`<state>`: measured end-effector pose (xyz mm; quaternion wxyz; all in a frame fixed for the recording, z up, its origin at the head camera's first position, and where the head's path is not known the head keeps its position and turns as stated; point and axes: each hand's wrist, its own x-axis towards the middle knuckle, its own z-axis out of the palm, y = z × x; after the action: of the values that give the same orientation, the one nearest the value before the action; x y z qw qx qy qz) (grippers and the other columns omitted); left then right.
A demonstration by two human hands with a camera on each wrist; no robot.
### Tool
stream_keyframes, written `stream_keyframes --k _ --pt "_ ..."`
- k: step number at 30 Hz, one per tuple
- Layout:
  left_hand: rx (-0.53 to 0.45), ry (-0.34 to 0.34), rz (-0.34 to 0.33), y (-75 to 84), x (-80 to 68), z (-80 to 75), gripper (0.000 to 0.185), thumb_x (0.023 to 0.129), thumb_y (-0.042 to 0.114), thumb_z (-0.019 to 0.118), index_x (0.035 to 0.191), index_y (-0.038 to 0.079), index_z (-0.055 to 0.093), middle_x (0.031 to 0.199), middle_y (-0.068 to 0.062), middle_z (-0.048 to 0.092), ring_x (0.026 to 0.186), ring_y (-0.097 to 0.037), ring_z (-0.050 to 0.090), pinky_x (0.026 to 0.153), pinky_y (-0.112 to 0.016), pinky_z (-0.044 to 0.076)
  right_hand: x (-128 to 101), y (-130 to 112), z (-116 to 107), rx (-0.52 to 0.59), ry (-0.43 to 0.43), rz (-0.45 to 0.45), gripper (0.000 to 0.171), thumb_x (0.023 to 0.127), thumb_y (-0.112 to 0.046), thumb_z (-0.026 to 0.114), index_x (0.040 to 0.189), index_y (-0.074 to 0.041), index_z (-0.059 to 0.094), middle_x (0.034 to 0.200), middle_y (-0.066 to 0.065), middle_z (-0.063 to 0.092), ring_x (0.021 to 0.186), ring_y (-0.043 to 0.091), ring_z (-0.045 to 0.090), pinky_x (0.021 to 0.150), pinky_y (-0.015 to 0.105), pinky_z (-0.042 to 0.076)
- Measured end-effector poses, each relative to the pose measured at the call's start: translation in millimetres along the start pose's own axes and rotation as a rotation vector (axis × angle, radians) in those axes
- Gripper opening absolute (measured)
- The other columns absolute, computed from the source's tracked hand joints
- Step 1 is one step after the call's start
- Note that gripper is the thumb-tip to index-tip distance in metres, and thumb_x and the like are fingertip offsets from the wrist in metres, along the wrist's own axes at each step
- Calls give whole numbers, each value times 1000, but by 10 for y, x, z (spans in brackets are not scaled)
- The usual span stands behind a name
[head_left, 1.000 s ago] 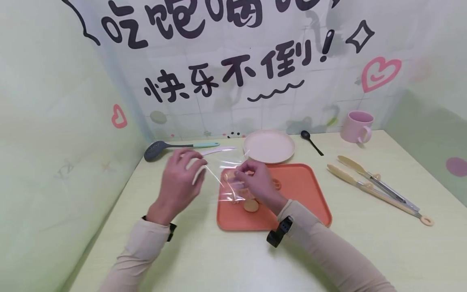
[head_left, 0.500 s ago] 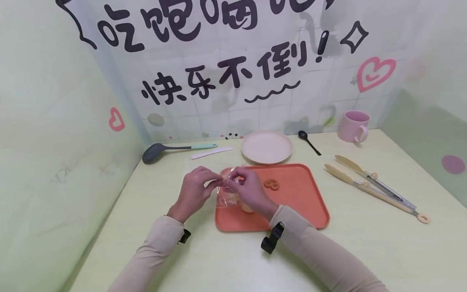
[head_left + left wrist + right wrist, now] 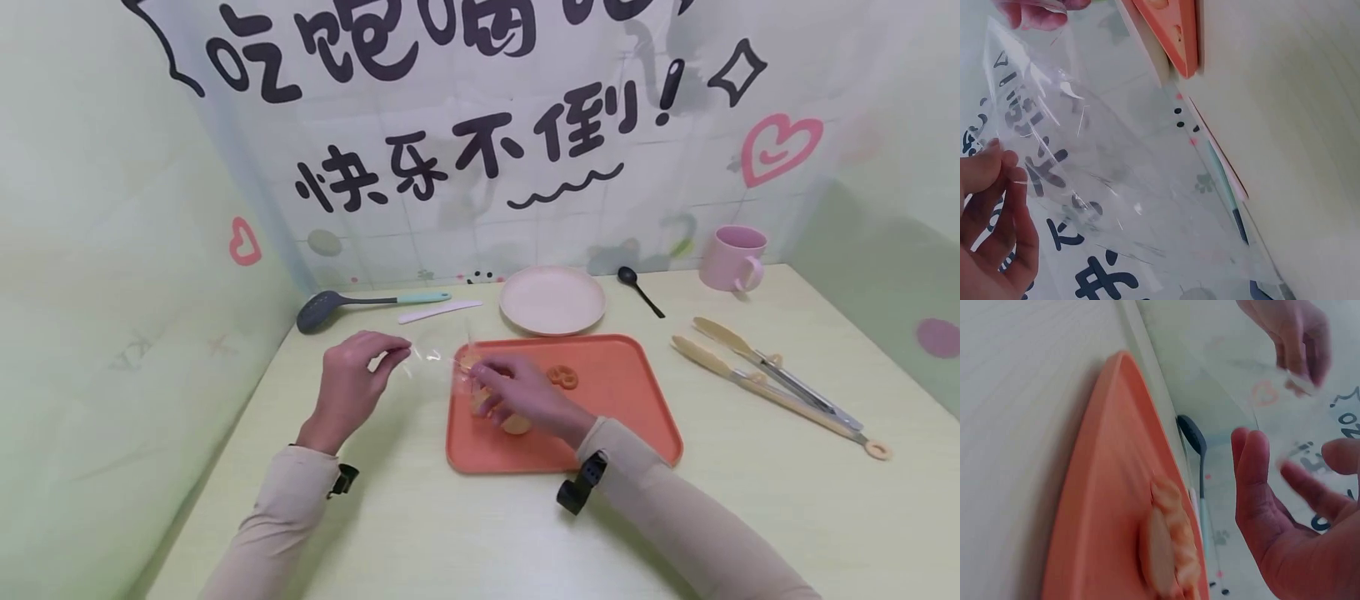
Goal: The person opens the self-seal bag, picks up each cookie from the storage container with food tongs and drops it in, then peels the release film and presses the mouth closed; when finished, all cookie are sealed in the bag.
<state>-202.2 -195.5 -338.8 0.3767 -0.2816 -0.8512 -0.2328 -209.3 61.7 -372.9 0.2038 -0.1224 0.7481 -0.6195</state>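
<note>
My left hand [image 3: 351, 379] pinches a clear plastic bag [image 3: 431, 354] between thumb and fingers. In the left wrist view the bag [image 3: 1104, 169] spreads from those fingertips, thin and see-through. My right hand [image 3: 525, 392] is at the bag's other end, above the orange tray [image 3: 600, 442]. Its fingers stand apart in the right wrist view, some blurred, close to the bag's edge. Under it on the tray lie a round biscuit-like piece [image 3: 516, 423] and a wavy tan piece [image 3: 1175, 528], partly hidden in the head view. A pretzel-shaped piece [image 3: 562, 377] lies beyond.
A pink plate [image 3: 552, 300] stands behind the tray. A slotted spoon [image 3: 321, 311] and a pale lilac knife [image 3: 440, 312] lie at the back left. A black spoon [image 3: 640, 292], a pink mug [image 3: 733, 258] and tongs [image 3: 772, 379] are to the right.
My hands came together at the bag half a second ago. Since then the left hand has moved away leftward with the bag, and the right hand's fingers have spread.
</note>
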Motion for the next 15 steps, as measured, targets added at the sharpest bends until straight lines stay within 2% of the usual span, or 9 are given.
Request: stream_keyframes --k 3,8,10,13,15 --pt "63 -44 11 -69 -40 -52 14 79 6 84 91 7 79 84 -6 78 78 -21 74 71 -38 60 -126 21 -207 -144 -30 -52 31 105 -33 52 123 -11 64 122 17 64 87 23 72 71 35 60" --pt "139 -157 -41 -237 -147 -105 14 78 3 83 92 7 79 86 -6 78 77 -20 74 67 -37 59 -442 19 -744 -470 -34 -145 23 102 -29 59 113 -11 68 107 16 70 84 27 70 70 38 59" --pt "161 -217 -69 -295 -192 -123 13 80 3 81 92 7 79 88 -6 79 78 -21 74 68 -38 59 -591 9 -993 -597 -2 -166 17 101 -25 60 107 -12 69 98 13 72 83 26 70 67 34 59" --pt "193 -300 -104 -366 -265 -143 12 82 4 80 93 8 79 89 -6 79 79 -22 75 69 -39 59 -792 10 -1375 -819 97 -228 11 98 -21 65 101 -13 72 91 4 73 82 19 68 68 29 56" --pt "206 -343 -120 -406 -315 -158 12 82 5 80 93 9 79 89 -5 79 79 -21 75 69 -39 59 -911 31 -1630 -935 181 -253 10 95 -19 68 98 -10 72 90 2 73 83 16 68 71 32 57"
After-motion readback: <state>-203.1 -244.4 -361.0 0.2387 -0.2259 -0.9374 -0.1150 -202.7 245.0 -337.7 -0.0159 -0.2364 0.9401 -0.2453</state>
